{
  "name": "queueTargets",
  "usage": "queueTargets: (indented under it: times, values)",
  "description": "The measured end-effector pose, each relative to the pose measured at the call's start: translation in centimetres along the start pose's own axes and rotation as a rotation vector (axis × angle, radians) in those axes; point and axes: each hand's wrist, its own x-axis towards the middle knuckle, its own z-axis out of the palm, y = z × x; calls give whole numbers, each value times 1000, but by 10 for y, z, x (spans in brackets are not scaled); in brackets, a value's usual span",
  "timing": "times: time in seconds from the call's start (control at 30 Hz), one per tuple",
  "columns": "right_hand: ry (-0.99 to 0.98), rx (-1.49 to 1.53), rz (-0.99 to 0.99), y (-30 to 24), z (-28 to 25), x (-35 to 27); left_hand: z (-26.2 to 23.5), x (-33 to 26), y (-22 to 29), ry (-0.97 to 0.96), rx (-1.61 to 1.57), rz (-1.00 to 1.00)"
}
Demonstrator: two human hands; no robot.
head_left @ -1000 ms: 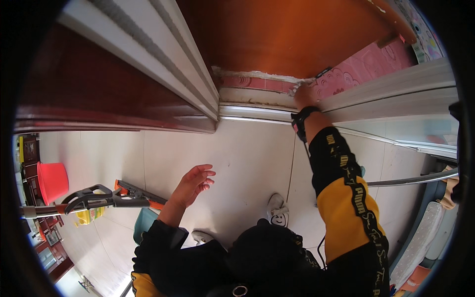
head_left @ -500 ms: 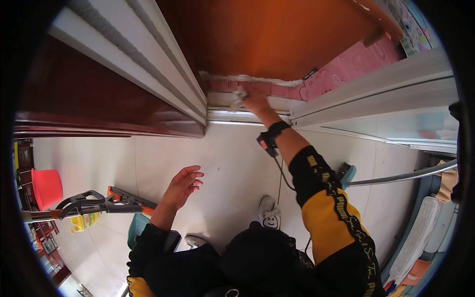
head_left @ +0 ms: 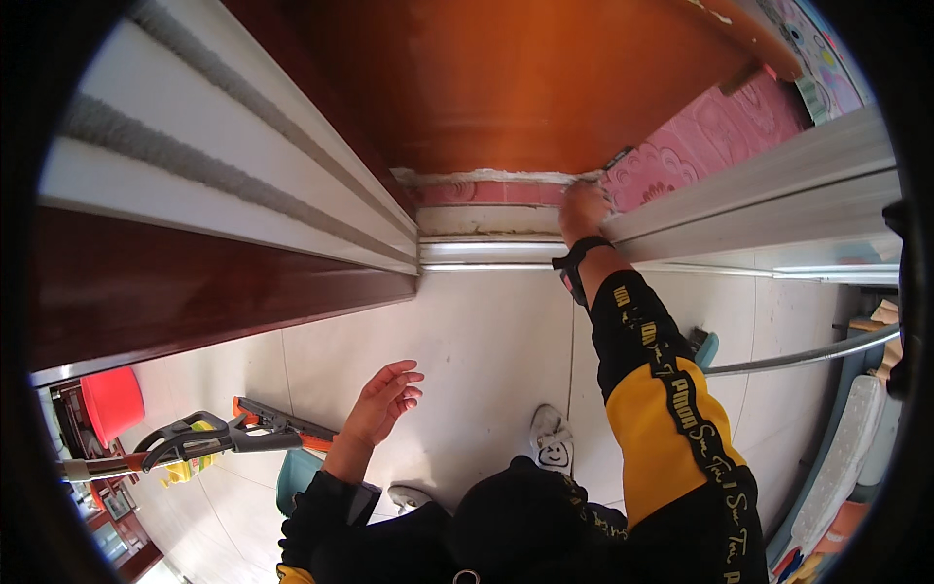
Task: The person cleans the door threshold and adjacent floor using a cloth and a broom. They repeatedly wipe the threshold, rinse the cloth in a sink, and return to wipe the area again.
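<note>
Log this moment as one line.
right hand: reaching down to pink floor edge under wooden door | left hand: open, free, above tiled floor

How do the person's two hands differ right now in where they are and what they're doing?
The right hand is stretched far forward, pressed against the pale strip along the bottom edge of the orange-brown door; the left hand hangs close to the body over the tiled floor, touching nothing. The right hand looks curled, while the left hand's fingers are open and spread. Both come out of black sleeves.
</note>
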Motion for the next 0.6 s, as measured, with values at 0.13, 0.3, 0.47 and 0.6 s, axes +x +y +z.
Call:
queueTargets:
  times: [0.13,0.3,0.47,0.6]
  values:
    - [71,10,-321,1,7,-6,1,2,-1,29,33,-35]
    - [322,380,-696,-48,-14,-48,1,3,1,10,51,-23]
    - [79,648,-909,-109,-38,-91,-4,-11,6,44,83,42]
    - [-260,727,-1050,-95,-51,-92,-3,-20,9,29,58,87]
